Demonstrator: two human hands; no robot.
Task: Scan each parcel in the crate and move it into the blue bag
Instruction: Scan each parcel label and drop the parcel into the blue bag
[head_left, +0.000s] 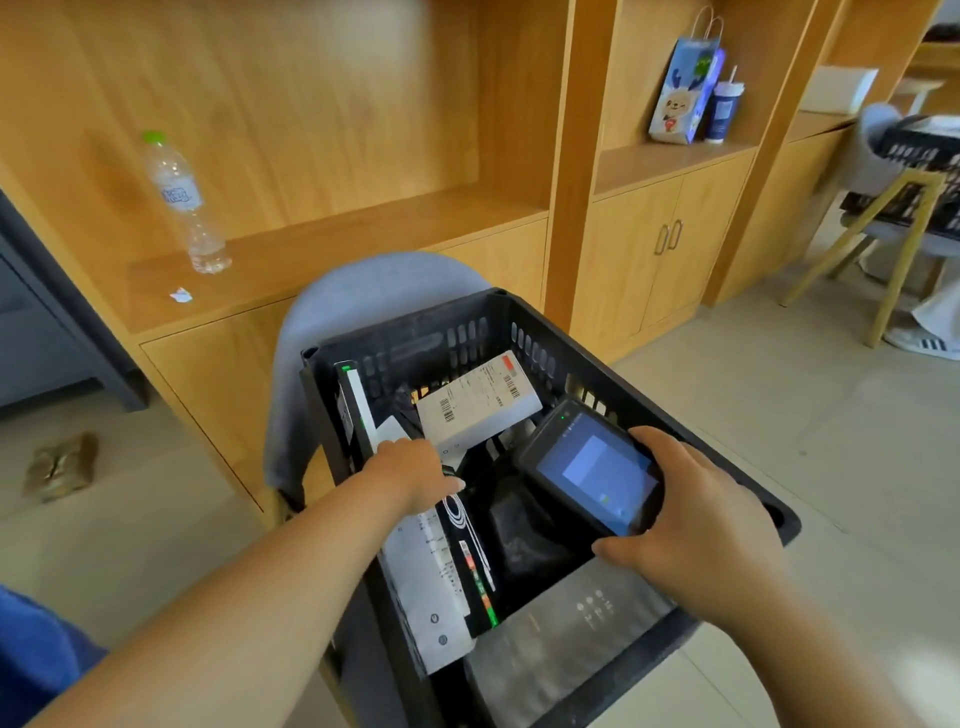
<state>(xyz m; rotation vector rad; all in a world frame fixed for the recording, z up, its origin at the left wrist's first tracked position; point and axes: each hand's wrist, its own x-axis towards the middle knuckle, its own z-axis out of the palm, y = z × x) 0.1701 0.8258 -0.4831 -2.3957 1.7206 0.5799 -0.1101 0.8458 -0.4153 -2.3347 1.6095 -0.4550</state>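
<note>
A black slatted crate rests on a grey chair and holds several parcels. My left hand reaches down into it and closes on a long black-and-white parcel lying along the crate's left side. A white box with barcode labels leans against the far wall. A dark plastic pouch and a grey mailer bag fill the near right. My right hand holds the handheld scanner over the crate's right side, screen lit. A corner of blue fabric, perhaps the blue bag, shows at the lower left.
Wooden shelving stands behind the crate, with a water bottle on the left ledge and a paper gift bag and cup on the right shelf. A wooden-legged chair with another person's shoe beside it stands at the far right. A brown object lies on the floor left.
</note>
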